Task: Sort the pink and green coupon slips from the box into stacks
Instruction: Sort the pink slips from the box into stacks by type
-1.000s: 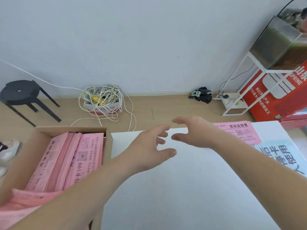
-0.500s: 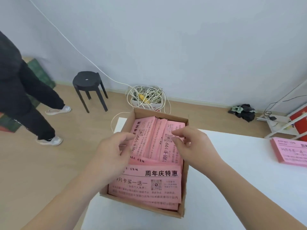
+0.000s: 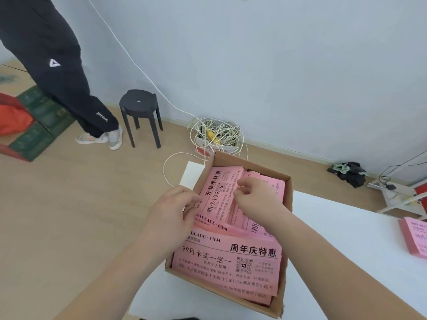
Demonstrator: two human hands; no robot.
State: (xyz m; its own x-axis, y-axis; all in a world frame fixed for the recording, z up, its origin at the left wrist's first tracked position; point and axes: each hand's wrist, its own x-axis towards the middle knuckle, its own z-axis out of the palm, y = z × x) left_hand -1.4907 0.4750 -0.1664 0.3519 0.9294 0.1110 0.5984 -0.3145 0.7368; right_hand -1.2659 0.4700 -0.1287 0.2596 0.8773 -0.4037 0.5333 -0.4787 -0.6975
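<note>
An open cardboard box (image 3: pixel 250 164) stands at the left end of the white table (image 3: pixel 335 255), full of pink coupon slips. One bundle lies flat at the near end (image 3: pixel 231 262); another bundle (image 3: pixel 216 192) leans lengthwise behind it. My left hand (image 3: pixel 173 215) grips the left edge of the leaning bundle. My right hand (image 3: pixel 258 199) is over the middle of the box, with curled fingers pinching the slips' top edges. A separate pink stack (image 3: pixel 413 239) lies at the table's right edge. No green slips show.
A person in black trousers (image 3: pixel 67 88) stands on the floor at the left, next to a black stool (image 3: pixel 139 112). A tangle of white cable (image 3: pixel 217 135) sits just behind the box. A white rack (image 3: pixel 397 195) stands at the right.
My view swung left from the table's middle to the box. Both hands went from hovering empty over the table into the box and took hold of the pink slips.
</note>
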